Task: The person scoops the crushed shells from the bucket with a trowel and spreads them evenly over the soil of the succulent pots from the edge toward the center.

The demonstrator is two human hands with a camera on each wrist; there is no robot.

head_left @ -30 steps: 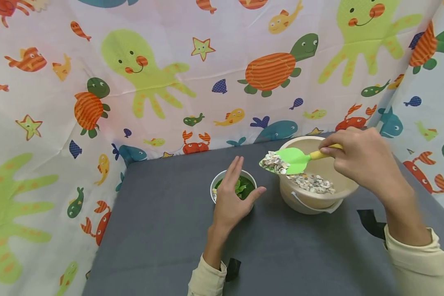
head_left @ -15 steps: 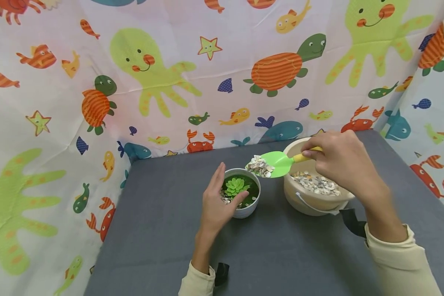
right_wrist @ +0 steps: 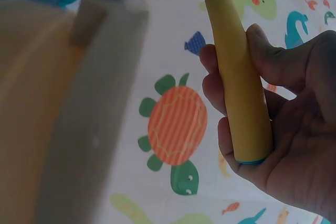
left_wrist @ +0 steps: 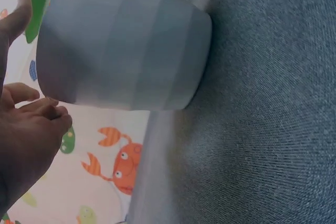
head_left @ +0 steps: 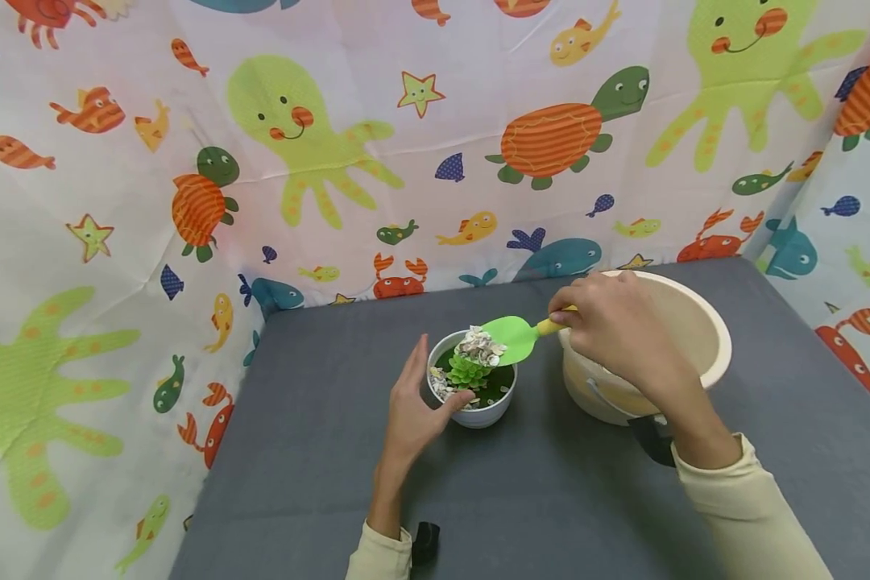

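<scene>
My right hand point(head_left: 619, 330) grips the yellow handle point(right_wrist: 239, 82) of a small garden trowel with a green blade point(head_left: 516, 338). On the blade's tip sits a heap of pale shell or stone chips point(head_left: 480, 348), held above a green succulent point(head_left: 467, 374). The plant stands in a light grey pot point(left_wrist: 126, 45) with dark green filling and some scattered chips. Beside the pot's left side is my left hand point(head_left: 415, 419), its fingers extended and its thumb over the near rim. In the left wrist view its fingertips are close to the rim; contact is hard to tell.
A cream bucket point(head_left: 718, 346) stands to the pot's right, its inside mostly hidden by my right arm. Grey cloth point(head_left: 319, 451) covers the table. A curtain with printed sea animals point(head_left: 348, 97) rises at the back and both sides.
The loaded trowel has moved left and slightly down, from above the bucket to above the succulent. My left hand has shifted from over the pot to its left side.
</scene>
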